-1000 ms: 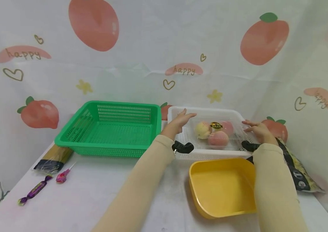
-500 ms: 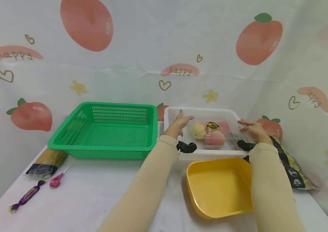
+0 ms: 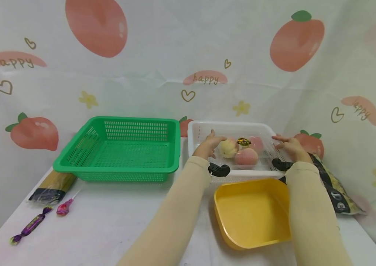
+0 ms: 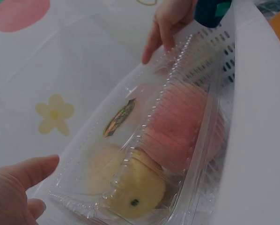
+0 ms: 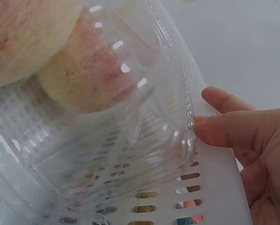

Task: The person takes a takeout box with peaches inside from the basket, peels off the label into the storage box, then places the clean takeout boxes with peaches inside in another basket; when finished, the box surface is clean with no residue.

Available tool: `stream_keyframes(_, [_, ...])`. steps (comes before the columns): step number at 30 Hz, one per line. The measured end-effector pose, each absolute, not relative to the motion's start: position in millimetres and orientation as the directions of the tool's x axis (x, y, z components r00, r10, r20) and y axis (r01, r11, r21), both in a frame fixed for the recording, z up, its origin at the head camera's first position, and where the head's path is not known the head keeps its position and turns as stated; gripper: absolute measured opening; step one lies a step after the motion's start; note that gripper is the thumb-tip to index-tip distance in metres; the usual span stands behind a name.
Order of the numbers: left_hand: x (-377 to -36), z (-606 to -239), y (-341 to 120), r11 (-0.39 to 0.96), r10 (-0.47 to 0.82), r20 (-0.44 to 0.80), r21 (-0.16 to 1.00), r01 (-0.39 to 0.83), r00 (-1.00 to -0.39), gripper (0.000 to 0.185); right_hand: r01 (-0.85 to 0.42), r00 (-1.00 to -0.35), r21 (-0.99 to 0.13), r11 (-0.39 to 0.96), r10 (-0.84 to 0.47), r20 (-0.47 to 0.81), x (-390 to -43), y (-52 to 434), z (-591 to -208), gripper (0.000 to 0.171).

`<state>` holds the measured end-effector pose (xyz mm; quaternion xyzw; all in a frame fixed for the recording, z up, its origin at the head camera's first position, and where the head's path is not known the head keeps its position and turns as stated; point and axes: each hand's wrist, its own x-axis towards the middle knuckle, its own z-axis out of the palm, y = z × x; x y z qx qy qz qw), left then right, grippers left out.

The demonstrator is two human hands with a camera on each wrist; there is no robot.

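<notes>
A clear plastic box [image 3: 262, 161] of several peaches [image 3: 246, 158] lies inside the white perforated basket [image 3: 254, 173], a dark label on its lid. My left hand [image 3: 209, 145] is over the basket's left side, fingers spread beside the box. In the left wrist view, a small gap separates its fingertips from the box's near end. At the box's other end is my right hand [image 3: 292, 147]. Seen in the right wrist view, its thumb [image 5: 219, 131] reaches the box's ridged edge with the fingers extended; contact is hard to tell. Neither hand grips anything.
A green basket [image 3: 75, 168] stands to the left, a yellow tub [image 3: 254, 214] in front of the white basket. A black-and-yellow bag [image 3: 335, 195] lies under my right arm. At left are a brown packet [image 3: 55, 186], a lollipop [image 3: 64, 207] and a purple-wrapped candy [image 3: 32, 224].
My left hand has moved rightward, closer to the peach box. The right hand stays near the box's right end. The head view has shifted a little; the box appears to lie still.
</notes>
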<state>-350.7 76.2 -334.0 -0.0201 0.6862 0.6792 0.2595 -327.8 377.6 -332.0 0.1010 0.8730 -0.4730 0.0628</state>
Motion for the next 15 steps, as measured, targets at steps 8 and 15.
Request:
stream_keyframes(8, [-352.6,-341.3,78.2,0.209,0.395,-0.445,0.895,-0.394,-0.804,0.085,0.237,-0.971,-0.807,0.541,0.113,-0.209,-326.8,378.4,-331.5,0.054])
stream_keyframes(15, [-352.1,-343.5,79.5,0.173,0.382,-0.448,0.894,-0.413,-0.808,0.085,0.226,-0.974,-0.815,0.534,0.095,-0.207,-327.8,378.7,-331.9,0.052])
